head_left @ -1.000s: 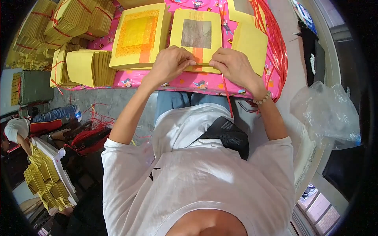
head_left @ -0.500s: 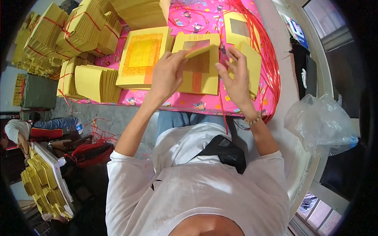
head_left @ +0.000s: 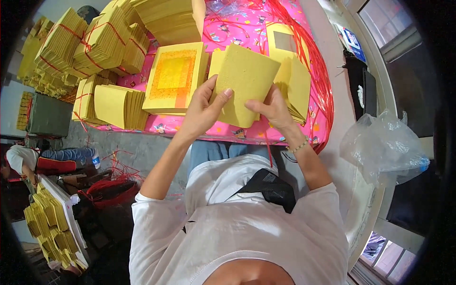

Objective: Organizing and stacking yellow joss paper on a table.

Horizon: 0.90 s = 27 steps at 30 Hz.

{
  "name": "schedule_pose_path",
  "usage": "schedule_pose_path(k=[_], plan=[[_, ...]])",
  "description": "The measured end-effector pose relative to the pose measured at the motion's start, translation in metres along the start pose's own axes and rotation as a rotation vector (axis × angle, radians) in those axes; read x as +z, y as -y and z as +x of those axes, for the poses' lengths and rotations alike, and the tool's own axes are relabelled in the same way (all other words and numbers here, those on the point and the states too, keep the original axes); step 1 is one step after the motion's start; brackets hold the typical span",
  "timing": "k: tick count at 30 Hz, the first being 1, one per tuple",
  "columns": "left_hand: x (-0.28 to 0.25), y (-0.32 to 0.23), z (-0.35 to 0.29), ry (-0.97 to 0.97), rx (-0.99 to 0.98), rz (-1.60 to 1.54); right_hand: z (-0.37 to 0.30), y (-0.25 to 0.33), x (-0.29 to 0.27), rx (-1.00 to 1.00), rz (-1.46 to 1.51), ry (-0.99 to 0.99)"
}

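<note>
Between my two hands is a folded sheet of yellow paper (head_left: 248,78), tilted and lifted over the near edge of the table. My left hand (head_left: 208,105) pinches its left side, thumb on top and fingers underneath. On the lower right side my right hand (head_left: 275,109) grips it the same way. Most of the yellow stack (head_left: 216,61) behind is hidden by the sheet. Left of that lies a thick yellow stack printed with an orange square (head_left: 173,73). Folded yellow papers (head_left: 298,88) rest to the right, below a sheet with a grey patch (head_left: 285,40).
Red-tied yellow bundles (head_left: 102,42) crowd the table's left side. Red plastic strings (head_left: 317,71) run down the right edge of the pink tablecloth (head_left: 164,124). A clear plastic bag (head_left: 387,147) sits at right. Another person (head_left: 23,159) is at far left.
The yellow paper, earlier edge-on in my left hand, now faces up, nearer to me. My right hand, previously apart with fingers spread, has closed on its right side.
</note>
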<state>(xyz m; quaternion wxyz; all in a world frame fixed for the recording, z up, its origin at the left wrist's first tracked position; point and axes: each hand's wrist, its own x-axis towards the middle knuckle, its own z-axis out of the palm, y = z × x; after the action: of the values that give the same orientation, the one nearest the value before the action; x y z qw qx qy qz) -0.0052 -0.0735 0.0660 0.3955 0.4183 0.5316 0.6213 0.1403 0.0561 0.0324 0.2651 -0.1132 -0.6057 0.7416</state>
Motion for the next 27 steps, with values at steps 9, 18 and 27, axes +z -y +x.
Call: schedule_pose_path(k=[9, 18, 27], plan=[[0.008, 0.018, 0.004, -0.193, 0.202, 0.241, -0.01, 0.003, 0.005, -0.023, 0.014, -0.069], [0.002, 0.019, 0.009, -0.039, 0.0, -0.041, -0.009, -0.001, 0.012, 0.073, 0.084, -0.199], [-0.007, 0.014, 0.02, 0.027, -0.322, -0.107, -0.002, 0.0, 0.009, 0.221, 0.172, -0.171]])
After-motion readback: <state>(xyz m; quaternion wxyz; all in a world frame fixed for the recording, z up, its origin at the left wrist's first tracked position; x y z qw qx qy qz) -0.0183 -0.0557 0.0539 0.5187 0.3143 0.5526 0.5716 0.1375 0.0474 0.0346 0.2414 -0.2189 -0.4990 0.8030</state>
